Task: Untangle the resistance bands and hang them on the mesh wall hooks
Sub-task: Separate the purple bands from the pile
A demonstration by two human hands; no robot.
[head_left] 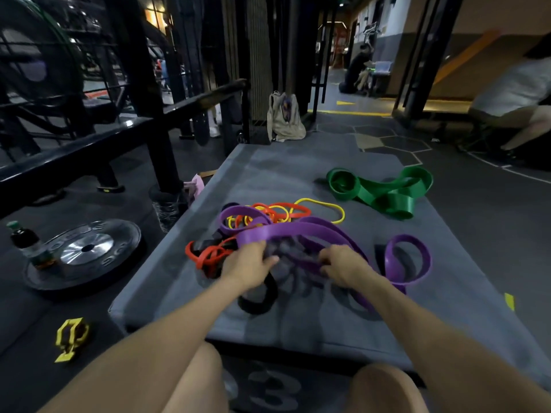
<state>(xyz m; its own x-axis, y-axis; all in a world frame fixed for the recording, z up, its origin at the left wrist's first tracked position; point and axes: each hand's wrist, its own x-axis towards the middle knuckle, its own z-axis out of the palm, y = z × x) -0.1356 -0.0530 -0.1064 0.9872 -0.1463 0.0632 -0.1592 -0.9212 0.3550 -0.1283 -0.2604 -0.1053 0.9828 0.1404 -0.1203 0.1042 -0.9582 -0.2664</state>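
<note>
On the grey mat [298,174] before my knees: a tangle of bands, with both my hands in the middle of it.
Left hand [249,265]: my fingers are curled round the purple band [298,231] where it arches up over the heap.
Right hand [343,265]: my fingers are bent down and pinch a lower stretch of the same purple band; the view is blurred here, so I cannot tell whether I hold a second strand too.
Purple band: it runs from my left hand over to the right and ends in a loose loop lying on the mat, right of my right hand.
Red band [208,254]: bunched just left of my left hand, and more red is woven through the heap behind.
Yellow band [325,205]: thin, coiled among the red and purple, one loop reaching out toward the far right.
Black band [262,302]: a loop lies on the mat under my left wrist.
Green band [384,192]: folded on itself at the far right of the mat, well apart from the tangle.
Cloth bag [284,117]: slumped upright beyond the far end of the mat, its mouth open, something purple showing inside.
Weight plate [86,253]: flat on the floor to the left, with a dark bottle [28,242] standing on its rim.
</note>
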